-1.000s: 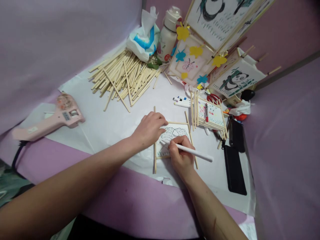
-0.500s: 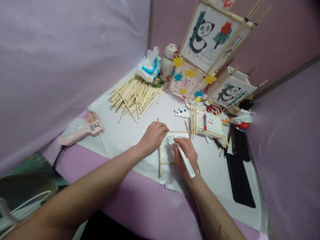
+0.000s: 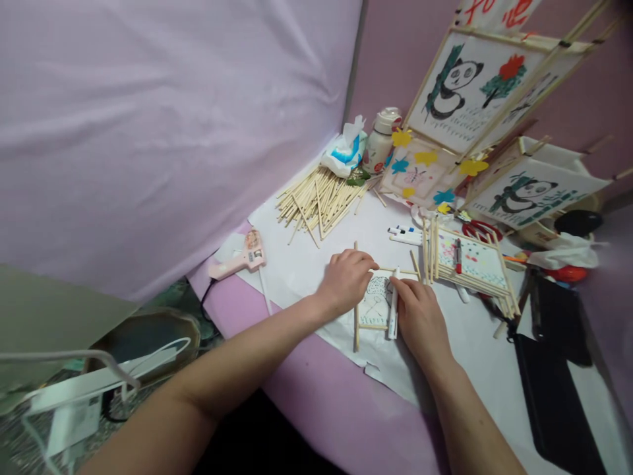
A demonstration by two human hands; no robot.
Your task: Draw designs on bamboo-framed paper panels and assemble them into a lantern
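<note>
A small stick frame with a drawing on white paper lies on the white sheet before me. My left hand rests at the frame's upper left, its fingers together at the top stick. My right hand is at the frame's right side, closed on a white marker that points away from me over the paper's right part. The drawing shows a dotted rounded shape, thin lines beneath it and green marks along the bottom.
A pink glue gun lies left, sticks behind. Stacked frames are right of my hands, with white markers beside them. Panda lanterns stand at the back; a black pouch lies right.
The view has swung left, so everything sits further right. The marker was slanted toward my right wrist; now it stands nearly in line with the frame's side, with my right hand to its right.
</note>
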